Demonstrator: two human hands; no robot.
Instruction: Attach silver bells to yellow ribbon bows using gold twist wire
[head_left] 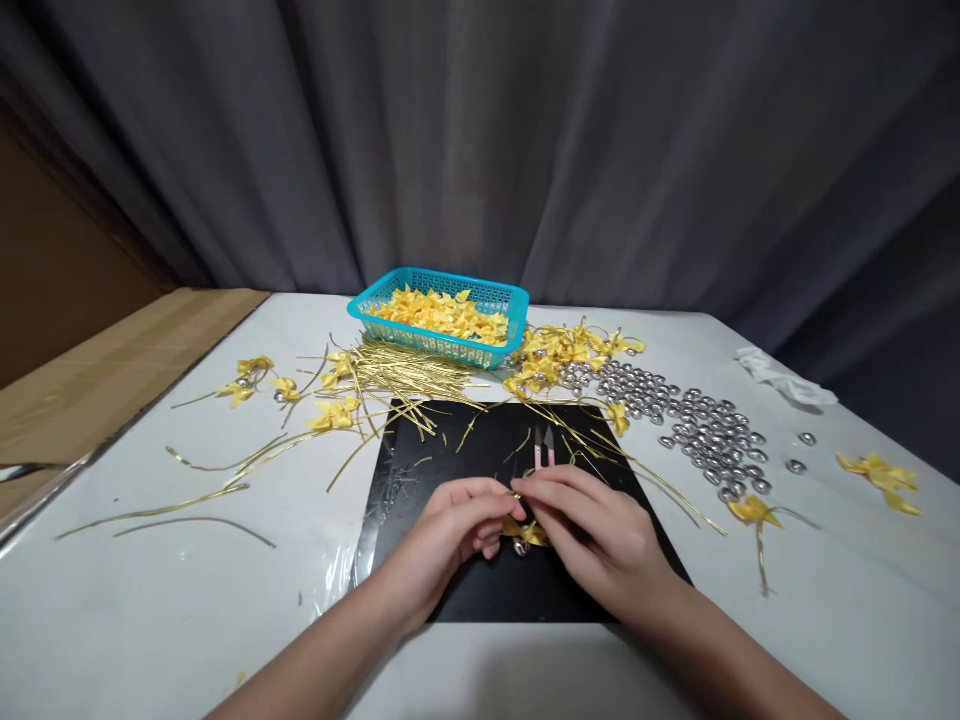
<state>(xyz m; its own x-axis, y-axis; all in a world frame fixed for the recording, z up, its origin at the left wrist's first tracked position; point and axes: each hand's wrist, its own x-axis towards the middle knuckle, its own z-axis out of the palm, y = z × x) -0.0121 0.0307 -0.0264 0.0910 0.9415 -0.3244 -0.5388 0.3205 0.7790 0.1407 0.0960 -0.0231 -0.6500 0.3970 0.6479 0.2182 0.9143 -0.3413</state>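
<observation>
My left hand [456, 525] and my right hand [592, 530] meet over a black mat [420, 560] on the white table. Both pinch a small yellow ribbon bow [527, 533] with a gold twist wire between their fingertips. A small silver bead hangs under the bow, just above the mat. Pink-handled snips [544, 447] lie on the mat just beyond my fingers.
A teal basket [390, 300] full of yellow bows stands at the back. Gold wires [397, 375] lie spread in front of it. Silver beads [697, 420] are scattered at the right, with finished bows [559, 350] nearby. A cardboard sheet [112, 360] lies at the left.
</observation>
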